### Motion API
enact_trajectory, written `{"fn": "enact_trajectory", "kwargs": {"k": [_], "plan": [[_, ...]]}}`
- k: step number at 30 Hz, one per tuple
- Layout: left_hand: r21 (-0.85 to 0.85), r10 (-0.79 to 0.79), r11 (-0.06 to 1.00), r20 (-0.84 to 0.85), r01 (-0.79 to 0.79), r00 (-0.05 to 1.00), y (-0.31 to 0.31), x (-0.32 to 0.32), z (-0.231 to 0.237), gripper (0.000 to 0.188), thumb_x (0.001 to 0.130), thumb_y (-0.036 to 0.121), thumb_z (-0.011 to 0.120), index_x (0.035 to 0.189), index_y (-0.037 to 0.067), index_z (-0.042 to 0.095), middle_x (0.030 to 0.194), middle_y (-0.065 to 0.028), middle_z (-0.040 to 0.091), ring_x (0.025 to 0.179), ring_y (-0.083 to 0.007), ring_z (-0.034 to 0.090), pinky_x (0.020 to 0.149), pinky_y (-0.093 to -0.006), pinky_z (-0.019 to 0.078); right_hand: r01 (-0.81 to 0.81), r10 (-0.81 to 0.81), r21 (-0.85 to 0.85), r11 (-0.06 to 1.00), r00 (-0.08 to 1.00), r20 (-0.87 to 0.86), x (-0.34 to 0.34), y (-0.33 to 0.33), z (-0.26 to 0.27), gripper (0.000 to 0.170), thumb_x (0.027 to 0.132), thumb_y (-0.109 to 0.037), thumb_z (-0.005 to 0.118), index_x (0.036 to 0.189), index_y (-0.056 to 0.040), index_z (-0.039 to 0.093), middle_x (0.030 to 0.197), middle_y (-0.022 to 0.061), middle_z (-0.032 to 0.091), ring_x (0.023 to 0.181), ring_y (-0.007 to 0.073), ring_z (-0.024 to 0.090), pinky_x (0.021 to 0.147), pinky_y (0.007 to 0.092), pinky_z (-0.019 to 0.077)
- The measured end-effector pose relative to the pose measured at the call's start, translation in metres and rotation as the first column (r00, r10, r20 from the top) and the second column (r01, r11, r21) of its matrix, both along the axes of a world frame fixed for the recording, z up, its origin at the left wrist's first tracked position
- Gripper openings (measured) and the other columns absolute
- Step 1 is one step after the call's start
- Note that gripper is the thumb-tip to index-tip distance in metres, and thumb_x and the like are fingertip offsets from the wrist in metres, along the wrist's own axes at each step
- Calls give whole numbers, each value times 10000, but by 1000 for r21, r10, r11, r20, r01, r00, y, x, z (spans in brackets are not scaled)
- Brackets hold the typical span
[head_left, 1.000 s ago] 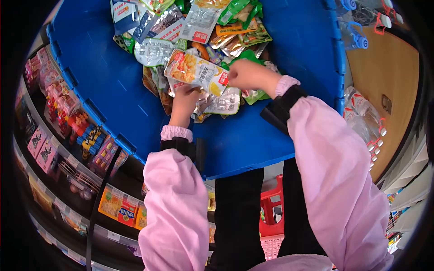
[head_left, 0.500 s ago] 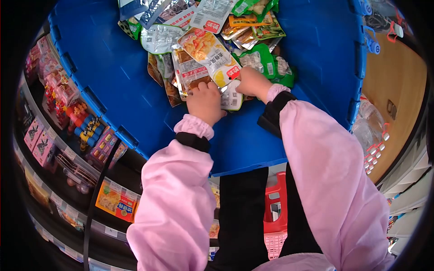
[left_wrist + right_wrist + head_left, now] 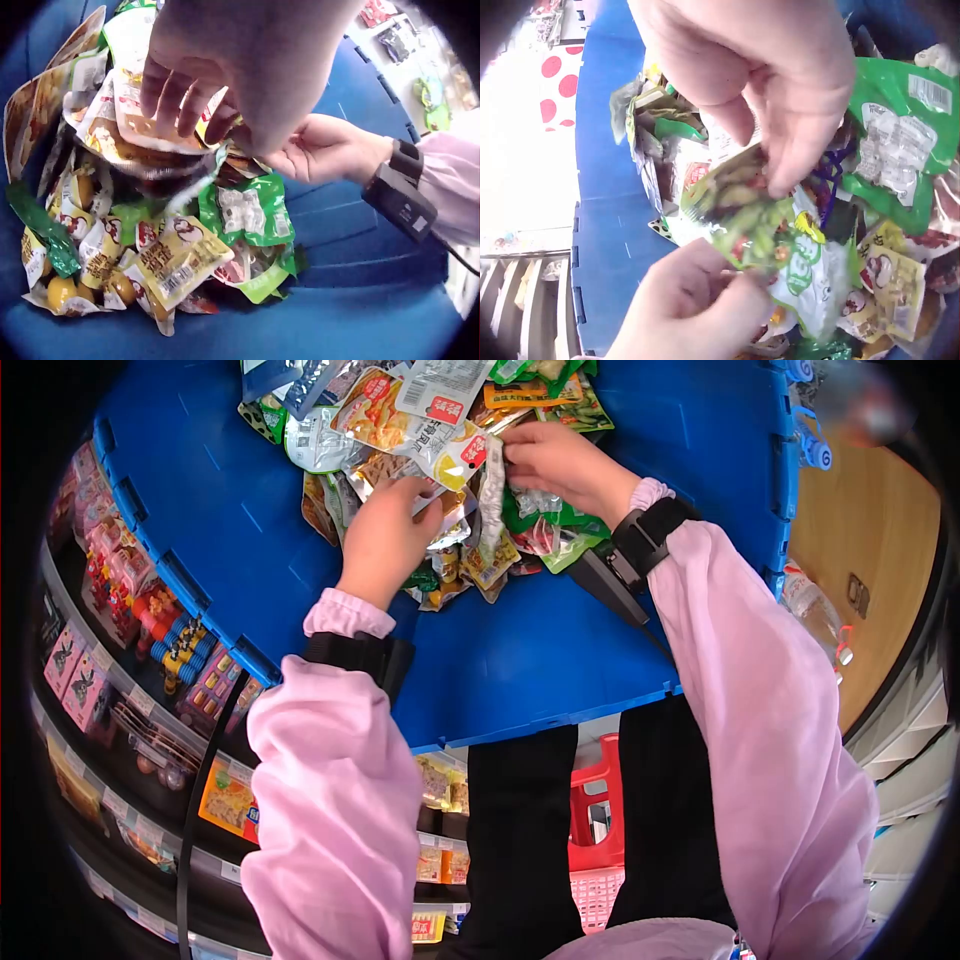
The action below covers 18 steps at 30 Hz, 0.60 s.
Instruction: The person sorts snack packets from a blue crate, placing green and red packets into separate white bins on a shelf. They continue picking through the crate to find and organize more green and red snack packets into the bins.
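Observation:
My right hand (image 3: 565, 465) pinches the upper edge of a snack packet (image 3: 492, 500) that stands nearly on edge. In the right wrist view that snack packet (image 3: 754, 217) is printed with green vegetables and has a white lower part. My left hand (image 3: 385, 540) reaches over the pile from the left, thumb apart from the fingers. In the left wrist view its fingers (image 3: 169, 97) overlap tan-printed packets, and the thumb's contact is hidden. A white packet with a food picture and red logo (image 3: 420, 435) lies beyond both hands. Small yellow packets (image 3: 180, 262) and a green packet (image 3: 247, 214) lie nearer me.
The pile lies inside a large blue bin with a raised rim (image 3: 205, 605). Store shelves with goods (image 3: 130, 720) run along the left. Water bottles (image 3: 815, 605) stand by a wooden panel (image 3: 870, 560) at the right. A red basket (image 3: 598, 830) is below.
Both hands have moved farther into the pile. The right hand has raised a packet on edge. The white food-picture packet has shifted away and left, and yellow packets now show beneath.

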<state>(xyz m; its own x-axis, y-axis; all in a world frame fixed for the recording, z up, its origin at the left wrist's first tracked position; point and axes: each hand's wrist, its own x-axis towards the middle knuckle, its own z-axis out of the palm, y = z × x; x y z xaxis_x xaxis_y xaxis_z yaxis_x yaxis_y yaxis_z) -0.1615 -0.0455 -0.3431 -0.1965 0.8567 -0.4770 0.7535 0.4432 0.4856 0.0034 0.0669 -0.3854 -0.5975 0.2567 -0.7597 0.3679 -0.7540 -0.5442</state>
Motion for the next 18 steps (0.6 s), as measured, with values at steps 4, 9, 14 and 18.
{"fn": "enact_trajectory", "kwargs": {"k": [4, 9, 14, 18], "plan": [[-241, 47, 967, -153, -83, 987, 2, -19, -3, 243, 718, 206, 548, 834, -7, 555, 810, -196, 590, 731, -345, 574, 632, -395, 461, 36, 3, -224, 974, 985, 171, 4, -5, 0, 411, 836, -295, 502, 1096, 21, 465, 1036, 96, 522, 910, 168, 528, 815, 283, 435], [-205, 345, 914, -68, -351, 936, -26, -23, -22, 339, 701, 145, 551, 898, -118, 468, 858, -297, 553, 828, -405, 550, 734, -401, 444, -76, -87, 548, 833, 960, 265, -1, -18, 2, 366, 769, -207, 514, 1045, 32, 477, 1041, 153, 498, 930, 252, 500, 807, 337, 415], [-330, 701, 713, 313, -619, 641, -23, 18, -7, 386, 721, 13, 451, 1089, -101, 425, 1010, -188, 545, 927, -226, 528, 786, -291, 404, -181, -25, 955, 234, 981, 192, -17, -34, 24, 214, 704, -15, 473, 909, 1, 531, 971, 160, 510, 933, 328, 480, 815, 378, 394], [-387, 737, 653, 522, -652, 428, -27, 30, -16, 480, 747, -46, 379, 1225, -75, 345, 1140, -155, 492, 1018, -189, 478, 858, -259, 358, -382, 407, 895, 232, 873, 268, -21, -54, 26, 179, 696, -7, 478, 858, -33, 548, 883, 121, 529, 909, 296, 492, 791, 365, 412]]}}
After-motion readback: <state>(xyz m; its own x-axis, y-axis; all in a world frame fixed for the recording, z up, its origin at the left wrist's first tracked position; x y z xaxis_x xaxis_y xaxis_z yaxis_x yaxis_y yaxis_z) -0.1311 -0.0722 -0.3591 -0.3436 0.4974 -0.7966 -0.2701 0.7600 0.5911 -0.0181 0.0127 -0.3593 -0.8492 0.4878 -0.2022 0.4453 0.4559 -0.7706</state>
